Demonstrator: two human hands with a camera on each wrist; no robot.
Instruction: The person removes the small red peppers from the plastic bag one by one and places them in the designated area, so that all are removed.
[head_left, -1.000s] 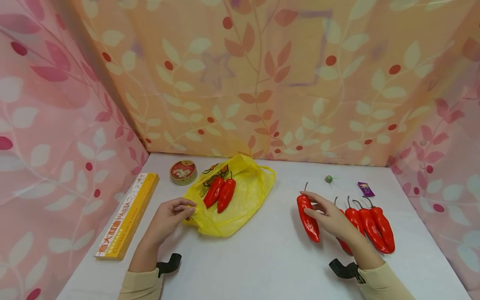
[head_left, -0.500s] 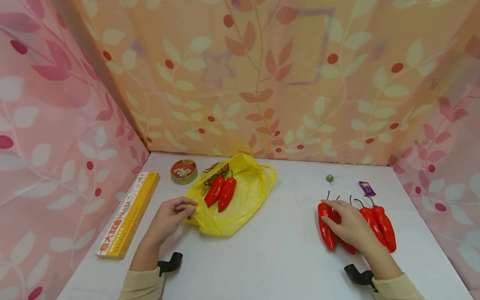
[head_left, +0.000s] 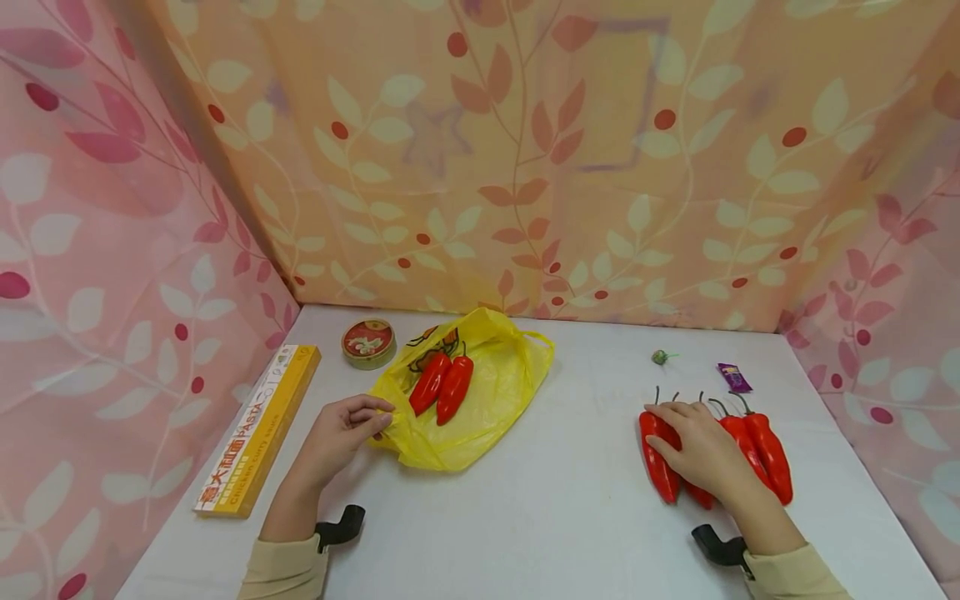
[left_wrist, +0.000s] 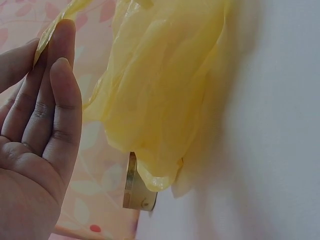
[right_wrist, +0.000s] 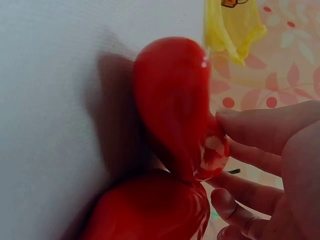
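A yellow plastic bag [head_left: 487,400] lies on the white table [head_left: 540,500] with two red peppers [head_left: 442,385] on it. My left hand [head_left: 348,427] pinches the bag's near-left edge; in the left wrist view the film [left_wrist: 165,90] runs up to the fingertips [left_wrist: 52,45]. At the right my right hand [head_left: 693,446] lies over a row of red peppers [head_left: 767,454], thumb and fingers around the leftmost pepper [head_left: 660,467]. In the right wrist view that pepper [right_wrist: 172,100] sits against my fingers [right_wrist: 270,127], above another pepper [right_wrist: 150,210].
A round tin [head_left: 367,342] stands behind the bag, and a long yellow pasta box [head_left: 257,429] lies along the left wall. A small green item [head_left: 659,357] and a purple wrapper [head_left: 732,377] lie beyond the peppers. Patterned cloth walls close three sides.
My right hand has drawn the leftmost pepper rightward against the other peppers and now lies over them. My left hand has kept its pinch on the bag.
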